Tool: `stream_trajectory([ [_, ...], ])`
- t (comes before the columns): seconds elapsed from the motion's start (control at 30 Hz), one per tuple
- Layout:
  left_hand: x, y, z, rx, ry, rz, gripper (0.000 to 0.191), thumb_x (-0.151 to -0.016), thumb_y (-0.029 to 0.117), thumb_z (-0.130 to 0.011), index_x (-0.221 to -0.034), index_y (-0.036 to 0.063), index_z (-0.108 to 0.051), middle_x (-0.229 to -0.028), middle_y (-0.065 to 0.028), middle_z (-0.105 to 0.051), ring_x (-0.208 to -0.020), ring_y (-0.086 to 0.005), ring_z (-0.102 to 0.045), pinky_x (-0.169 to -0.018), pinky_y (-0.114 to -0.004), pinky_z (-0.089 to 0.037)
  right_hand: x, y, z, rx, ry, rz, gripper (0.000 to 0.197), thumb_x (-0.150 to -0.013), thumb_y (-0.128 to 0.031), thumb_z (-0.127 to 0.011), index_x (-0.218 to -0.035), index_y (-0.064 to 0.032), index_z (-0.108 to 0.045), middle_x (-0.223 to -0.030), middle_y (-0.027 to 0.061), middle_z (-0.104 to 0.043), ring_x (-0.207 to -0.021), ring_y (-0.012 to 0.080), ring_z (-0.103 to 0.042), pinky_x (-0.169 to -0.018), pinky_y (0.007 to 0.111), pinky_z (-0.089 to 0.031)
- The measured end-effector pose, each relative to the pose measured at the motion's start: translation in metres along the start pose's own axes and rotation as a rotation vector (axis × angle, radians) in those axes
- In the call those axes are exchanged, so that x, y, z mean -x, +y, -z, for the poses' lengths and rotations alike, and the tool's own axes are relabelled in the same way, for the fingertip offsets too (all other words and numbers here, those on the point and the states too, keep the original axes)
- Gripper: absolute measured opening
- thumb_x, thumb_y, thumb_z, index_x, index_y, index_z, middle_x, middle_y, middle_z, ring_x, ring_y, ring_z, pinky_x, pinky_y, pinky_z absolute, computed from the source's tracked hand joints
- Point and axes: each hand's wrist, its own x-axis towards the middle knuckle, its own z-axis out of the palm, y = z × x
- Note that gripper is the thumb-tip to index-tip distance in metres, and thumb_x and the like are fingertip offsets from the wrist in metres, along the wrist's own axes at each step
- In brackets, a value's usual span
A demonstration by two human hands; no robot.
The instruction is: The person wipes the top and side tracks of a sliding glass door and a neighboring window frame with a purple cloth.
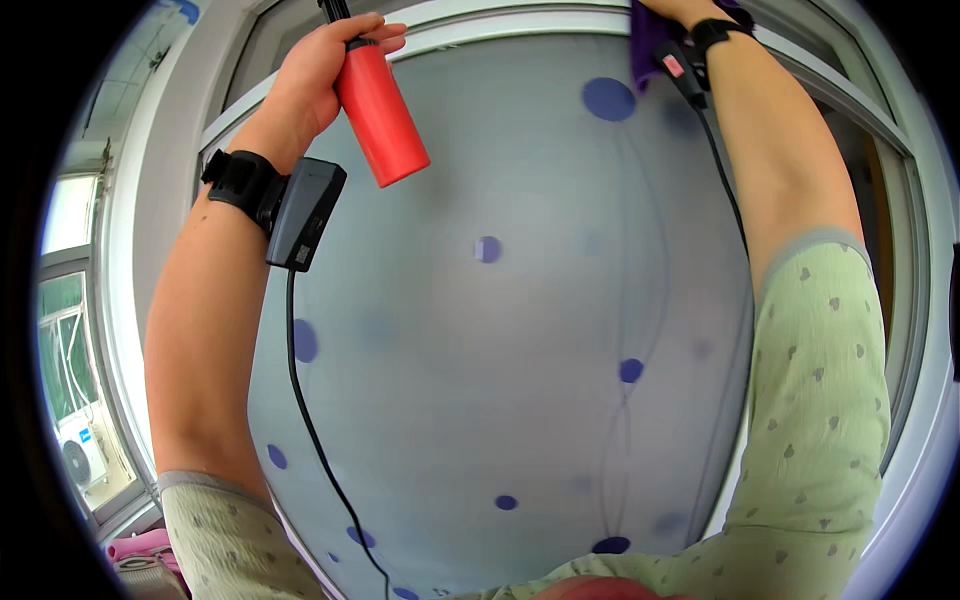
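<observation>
My left hand (319,71) is raised at the upper left, its fingers around the neck of a red bottle (382,116) with a black top. The bottle hangs tilted, base toward the lower right, and its top runs out of the picture. At the upper right edge, my right hand (679,9) is partly cut off and holds a purple cloth (645,49) at the top of a framed pane. Before me stands this greyish frosted glass pane (465,322), marked with blue-purple dots (609,99) and thin drawn lines.
A white frame (517,22) borders the pane above. Black wrist straps carry dark devices (306,214) with cables (322,442) hanging along my arms. To the left, a window (67,330) shows an outdoor air-conditioner unit (81,454). A pink item (139,544) lies at lower left.
</observation>
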Motion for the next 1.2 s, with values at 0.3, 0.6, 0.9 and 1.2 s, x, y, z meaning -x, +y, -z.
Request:
stream_trajectory([
  [0.3,-0.037,-0.044,0.02,0.162,0.064,0.049,0.029,-0.093,0.015,-0.054,-0.114,-0.0044,-0.053,-0.114,-0.0151,-0.065,-0.105,-0.0242,-0.062,-0.083,-0.038,-0.051,-0.021,-0.085,-0.072,-0.297,0.132,0.258,0.042,-0.089,-0.03,-0.044,-0.104,0.0031,-0.065,-0.114,0.0303,-0.059,-0.112,0.0427,-0.055,-0.098,0.044,-0.044],
  [0.6,-0.019,-0.041,0.001,0.137,-0.006,0.069,0.028,-0.095,0.015,-0.054,-0.117,-0.0019,-0.051,-0.122,-0.0144,-0.062,-0.112,-0.0228,-0.06,-0.088,-0.035,-0.052,0.022,-0.069,-0.017,-0.317,0.066,0.048,0.042,-0.089,-0.033,-0.048,-0.102,0.0029,-0.065,-0.11,0.0278,-0.062,-0.106,0.0446,-0.057,-0.094,0.045,-0.046],
  [0.9,-0.021,-0.052,0.0,0.285,-0.058,0.051,0.029,-0.094,0.011,-0.054,-0.117,-0.0072,-0.05,-0.125,-0.0231,-0.057,-0.114,-0.0288,-0.059,-0.099,-0.035,-0.05,-0.035,0.012,-0.044,0.088,0.25,0.165,0.046,-0.089,-0.031,-0.041,-0.088,0.0061,-0.067,-0.096,0.0307,-0.063,-0.097,0.044,-0.06,-0.088,0.047,-0.047],
  [1.2,-0.002,-0.079,0.028,0.473,-0.265,0.075,0.021,-0.093,0.018,-0.057,-0.1,-0.0026,-0.059,-0.094,-0.0115,-0.065,-0.083,-0.021,-0.063,-0.078,-0.034,-0.055,0.004,-0.186,-0.063,-0.119,0.124,0.181,0.061,-0.089,-0.048,-0.042,-0.098,0.0067,-0.067,-0.104,0.0317,-0.062,-0.106,0.0447,-0.058,-0.095,0.045,-0.044],
])
